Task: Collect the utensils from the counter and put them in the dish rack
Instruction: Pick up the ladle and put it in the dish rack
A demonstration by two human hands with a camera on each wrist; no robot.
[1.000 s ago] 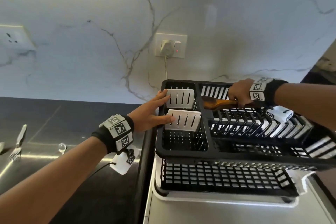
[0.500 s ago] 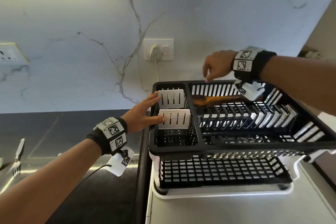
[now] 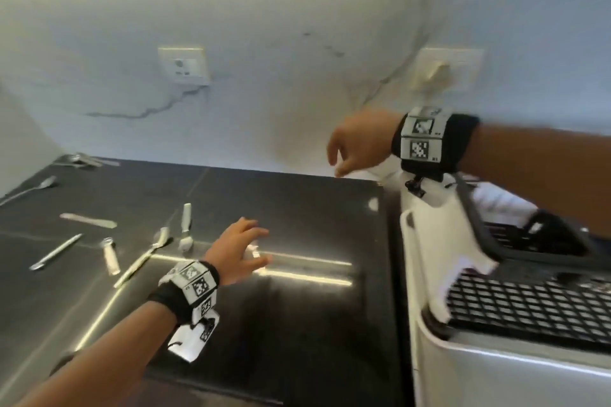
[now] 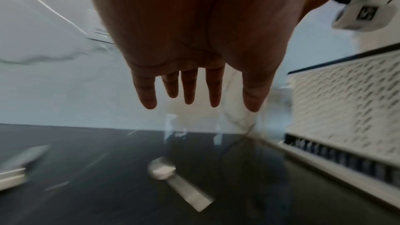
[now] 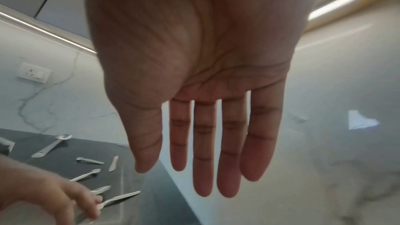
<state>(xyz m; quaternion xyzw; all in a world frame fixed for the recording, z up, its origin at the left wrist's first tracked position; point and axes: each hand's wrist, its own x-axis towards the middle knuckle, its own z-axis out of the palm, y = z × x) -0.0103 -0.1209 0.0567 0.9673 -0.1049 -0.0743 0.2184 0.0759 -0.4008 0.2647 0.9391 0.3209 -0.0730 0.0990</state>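
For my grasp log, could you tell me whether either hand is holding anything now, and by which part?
Nothing is held. The left hand hovers open over the dark counter; the right hand is open too, fingers straight.

Grips: two, left grip (image 3: 236, 249) and right grip (image 3: 355, 149). Rack (image 3: 529, 291): one. Wall sockets: two, left socket (image 3: 183, 64), right socket (image 3: 446, 68). Loose utensils on the tabletop (image 3: 314, 225): seven. That is two spoons, far spoon (image 3: 43, 183) and near spoon (image 3: 145, 258); one knife (image 3: 87, 220); one fork (image 3: 186, 228); three too blurred to name. Back-left heap (image 3: 79, 158): count unclear.
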